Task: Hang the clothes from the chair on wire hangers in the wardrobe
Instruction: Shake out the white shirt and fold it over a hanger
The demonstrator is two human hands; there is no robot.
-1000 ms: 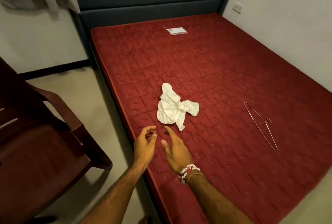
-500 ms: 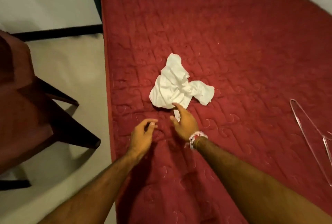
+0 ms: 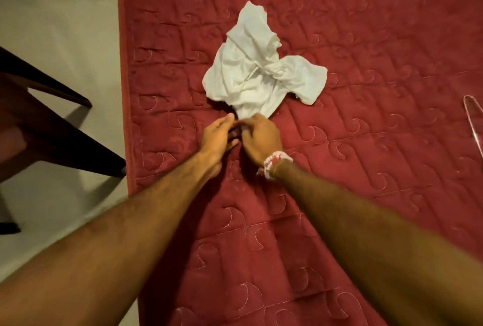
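Looking down on the white garment (image 3: pixel 256 69), bunched in a heap on the red mattress (image 3: pixel 366 38), toward its left edge and well apart from the wire hanger (image 3: pixel 473 122) poking in at the right border. Both hands down at the near tip of the cloth, side by side. Right hand (image 3: pixel 261 140), beaded bracelet (image 3: pixel 277 166) at the wrist, curled knuckles-up right over that tip — reads as a pinch, but hidden under the fingers, so cannot say for sure. Left hand (image 3: pixel 218 137) just beside it, thumb stretched up to the hem, fingers bent in underneath; gripping or merely touching, cannot tell either. Expect next to no weight here: thin, limp, deeply creased fabric, probably no stiffness at all, nothing fragile, unlikely to slide on the quilted cover. Will likely sag and dangle from any single point, so little use hauling it up by one corner. Better to shake it open, loosen the twisted bunch near the middle, then take hold at two points along one edge — shoulders or waistband, impossible to tell which from the heap. Nothing of the wardrobe in view.
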